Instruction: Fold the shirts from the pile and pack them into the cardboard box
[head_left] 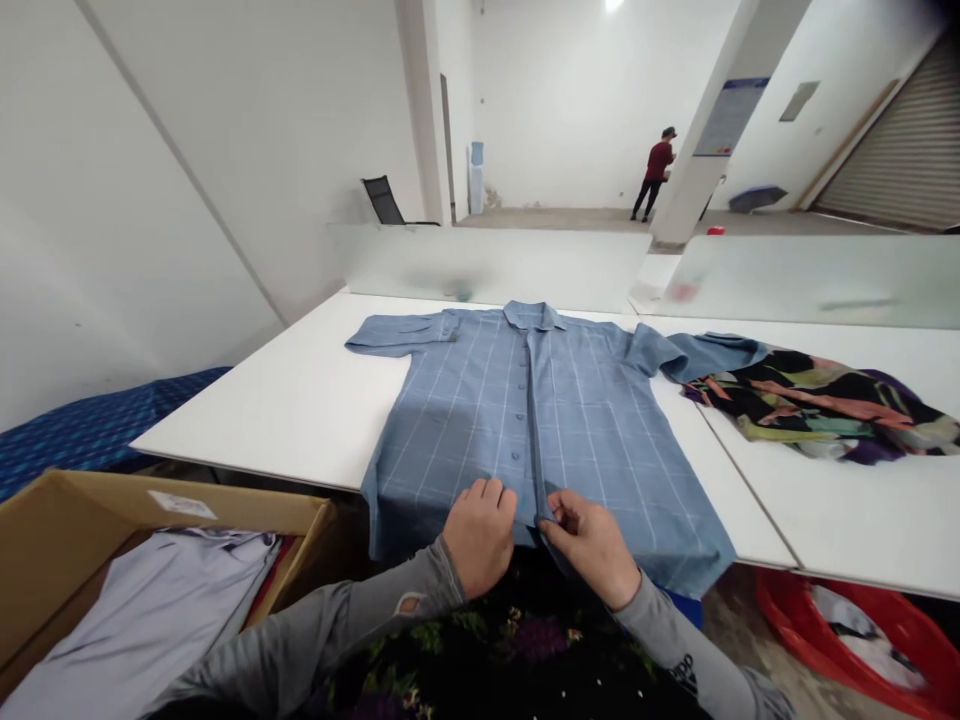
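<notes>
The fingers (559, 512) of the right hand (592, 545) pinch the buttoned front strip of a blue checked shirt (465, 420) close to its hem. Beside them the left hand (480, 535) lies knuckles-up on the neighbouring front panel, its fingers (491, 492) curled onto the cloth. Whether they grip a fold underneath cannot be told. The two hands sit just apart, one on either side of the button line.

The shirt lies face up and spread flat directly ahead of both hands, with its collar at the far end and its short sleeves out to either side. Its lower edge hangs over the near rim of a white tabletop (300, 400).

A crumpled multicoloured garment (817, 405) lies on the tabletop to the right, touching the shirt's sleeve. Below the rim on the left, an open cardboard box (45, 540) holds a pale grey garment (157, 610). On the right, a red basket (787, 610) stands on the floor. Blue patterned fabric (90, 425) shows at far left.

Frosted panels (495, 262) back the tabletop. Beyond them is a bare white room with a pillar (705, 130), a roller shutter (907, 150) and a black chair (384, 200). A person in a red top (655, 172) stands well away.
</notes>
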